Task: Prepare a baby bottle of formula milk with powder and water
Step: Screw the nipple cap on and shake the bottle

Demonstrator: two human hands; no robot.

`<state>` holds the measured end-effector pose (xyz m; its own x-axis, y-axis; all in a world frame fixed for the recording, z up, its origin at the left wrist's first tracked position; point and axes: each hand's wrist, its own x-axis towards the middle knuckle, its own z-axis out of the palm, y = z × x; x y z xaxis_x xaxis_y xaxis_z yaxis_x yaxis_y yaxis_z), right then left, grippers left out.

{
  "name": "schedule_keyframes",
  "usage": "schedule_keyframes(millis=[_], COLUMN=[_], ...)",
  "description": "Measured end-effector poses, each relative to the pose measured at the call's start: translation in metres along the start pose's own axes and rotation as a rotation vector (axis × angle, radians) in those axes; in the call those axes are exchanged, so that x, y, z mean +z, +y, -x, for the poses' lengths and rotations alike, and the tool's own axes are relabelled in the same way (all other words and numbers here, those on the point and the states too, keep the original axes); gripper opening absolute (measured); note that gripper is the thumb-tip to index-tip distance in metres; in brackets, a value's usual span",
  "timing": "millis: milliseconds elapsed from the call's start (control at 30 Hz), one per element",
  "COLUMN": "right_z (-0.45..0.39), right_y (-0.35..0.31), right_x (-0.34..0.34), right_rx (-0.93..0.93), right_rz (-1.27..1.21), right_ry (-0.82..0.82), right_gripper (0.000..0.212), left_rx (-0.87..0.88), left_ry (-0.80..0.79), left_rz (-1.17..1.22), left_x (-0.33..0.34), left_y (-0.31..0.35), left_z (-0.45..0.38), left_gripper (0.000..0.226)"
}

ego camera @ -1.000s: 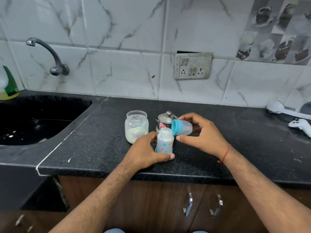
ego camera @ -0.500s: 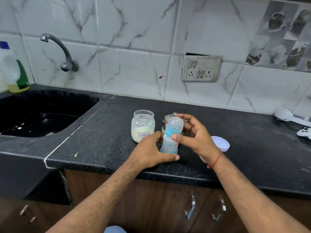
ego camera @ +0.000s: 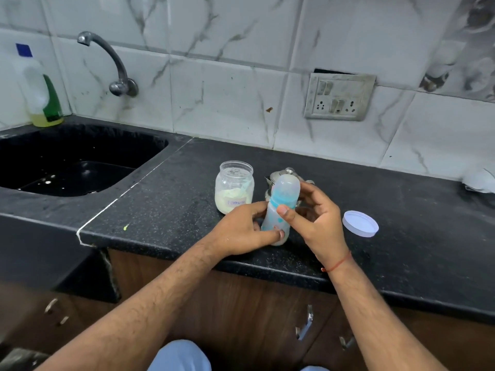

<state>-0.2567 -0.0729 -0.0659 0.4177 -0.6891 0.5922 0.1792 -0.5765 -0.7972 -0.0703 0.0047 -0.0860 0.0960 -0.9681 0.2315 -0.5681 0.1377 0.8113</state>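
Bottle point(ego camera: 278, 215): on counter point(ego camera: 166, 210), right of jar point(ego camera: 235, 186). Cap, a second ago off in right hand point(ego camera: 316, 218), now seated. Left hand point(ego camera: 243, 231) grips base; right pinches collar. Closing stage.

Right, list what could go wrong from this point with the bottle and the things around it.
1. The baby bottle stands near the counter front edge; if the left hand loosens while the right hand works the cap, it could tip off.
2. The formula jar is open, its white lid lying apart, so powder is exposed.
3. The steel pot sits right behind; a knuckle could knock it.
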Motion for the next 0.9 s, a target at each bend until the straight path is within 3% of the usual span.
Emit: schedule_keyframes(millis=[267, 467, 900], right_z=[0.0019, 0.0029, 0.003], right_y=[-0.001, 0.0013, -0.0022], right_x=[0.0, -0.0035, -0.0019], right_rx=[0.003, 0.016, 0.018], right_rz=[0.054, 0.001, 0.095], right_ry=[0.021, -0.007, -0.015], right_gripper=[0.064, 0.054, 0.064], left_rx=[0.059, 0.051, 0.042], left_ry=[0.033, 0.032, 0.038], left_rz=[0.024, 0.037, 0.015], left_x=[0.0028, 0.004, 0.002], left_y=[-0.0009, -0.0003, 0.0035], left_z=[-0.0001, 0.0002, 0.0014], left_gripper=[0.046, 0.049, 0.052])
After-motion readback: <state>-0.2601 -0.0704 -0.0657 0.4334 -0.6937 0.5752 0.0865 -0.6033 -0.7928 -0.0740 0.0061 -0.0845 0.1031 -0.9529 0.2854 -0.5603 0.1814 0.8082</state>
